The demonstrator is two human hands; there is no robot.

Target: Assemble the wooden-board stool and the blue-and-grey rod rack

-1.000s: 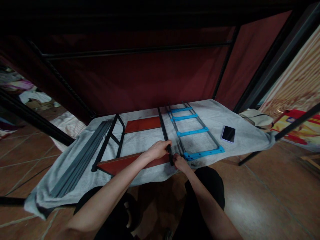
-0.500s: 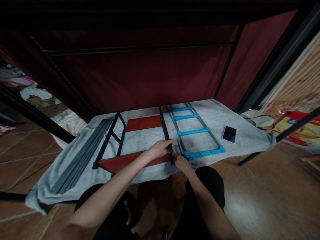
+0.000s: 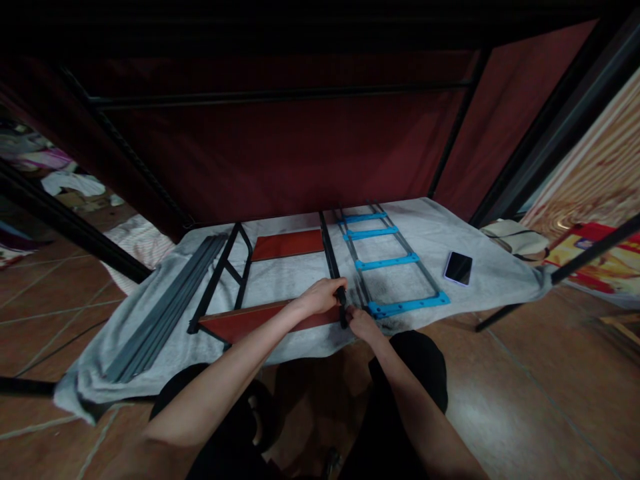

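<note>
Showing nearest are two knees in black trousers [image 3: 419,373], below the front edge of a pale grey cloth [image 3: 493,277] spread over a low surface. At that edge the bare right hand [image 3: 363,325] has its fingers drawn together beside the near end of a long black metal bar [image 3: 329,245]; what they pinch, if anything, I cannot tell. Just beyond, the left hand [image 3: 323,295] is curled round a dark stubby piece [image 3: 342,294] against the same bar. The step in hand seems to be close work at the bar's near end, perhaps on a fastening; the next move calls for a steady left hold and fine work from the right fingertips.

Left of the hands, a flat reddish-orange board [image 3: 243,323] runs from a black tubular side frame [image 3: 215,280] towards the bar. Long grey flat strips [image 3: 167,308] lie side by side at far left. Right of the bar is a ladder-like rack with blue plastic crosspieces [image 3: 387,262], then a dark-screened phone [image 3: 459,267]. Farther back, a second reddish-orange board [image 3: 287,245] lies between frame and bar. A dark maroon panel [image 3: 300,160] rises behind everything.
</note>
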